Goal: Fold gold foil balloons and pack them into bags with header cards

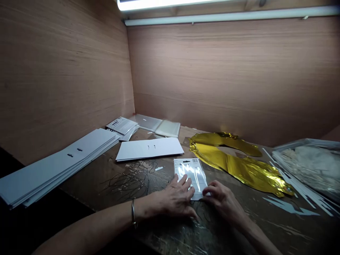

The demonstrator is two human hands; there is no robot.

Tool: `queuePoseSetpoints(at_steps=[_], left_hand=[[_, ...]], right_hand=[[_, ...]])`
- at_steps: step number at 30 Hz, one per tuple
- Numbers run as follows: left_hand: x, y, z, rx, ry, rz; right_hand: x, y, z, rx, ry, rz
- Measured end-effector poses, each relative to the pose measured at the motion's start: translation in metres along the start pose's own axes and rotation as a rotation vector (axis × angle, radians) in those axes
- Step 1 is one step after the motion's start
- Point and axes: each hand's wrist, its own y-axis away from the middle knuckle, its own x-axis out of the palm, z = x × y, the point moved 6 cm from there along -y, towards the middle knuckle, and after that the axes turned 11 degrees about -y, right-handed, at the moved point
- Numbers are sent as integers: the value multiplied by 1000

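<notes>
A white card in a shiny clear plastic sleeve lies flat on the dark table, with a hang hole and a barcode at its far edge. My left hand rests on its left side, fingers spread. At the sleeve's near right corner is my right hand, its thumb and fingers curled together on the edge. Just beyond the sleeve sits a small stack of blank white cards with slots. Gold foil balloons, flat and uninflated, lie to the right of the sleeve.
Long white cards are stacked at left, with printed cards behind them. Clear plastic bags lie near the back wall. Dark thin wires or threads spread left of my hands. At right are a bulging clear bag and white strips.
</notes>
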Motion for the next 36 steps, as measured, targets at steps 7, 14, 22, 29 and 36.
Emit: queuePoseSetpoints(at_steps=[7, 14, 22, 29, 36], left_hand=[[35, -44, 28, -173, 129, 74], [50, -42, 23, -111, 115, 111], [43, -44, 21, -109, 91, 85], [38, -43, 20, -87, 97, 96], [41, -42, 17, -91, 72, 73]], right_hand=[[6, 13, 2, -196, 282, -96], [6, 7, -5, -192, 164, -80], [9, 8, -2, -248, 131, 18], [4, 17, -4, -301, 262, -57], [3, 14, -7, -221, 135, -56]])
